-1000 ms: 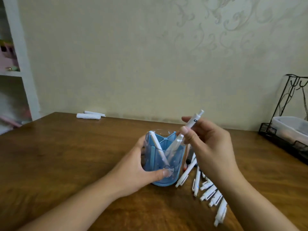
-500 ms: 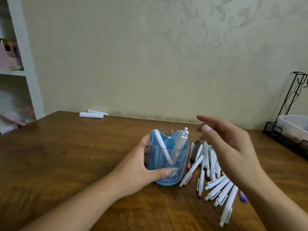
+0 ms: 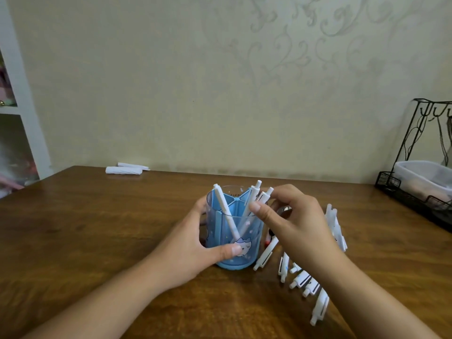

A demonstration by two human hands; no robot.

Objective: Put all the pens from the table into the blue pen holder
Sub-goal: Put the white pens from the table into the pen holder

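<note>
**Readable markings: none legible**

Blue pen holder (image 3: 234, 231): a short line of small dark print runs along the inside of the far rim, too small and blurred to read. On the front wall, a pale cartoon cat figure with small star specks around it; a picture, no words.

White pens on the table (image 3: 303, 281): dark stripes and small dark marks on several barrels, none resolving into letters or numbers.

Pens standing in the holder (image 3: 254, 195): a tiny dark mark near one clip, unreadable.
</note>
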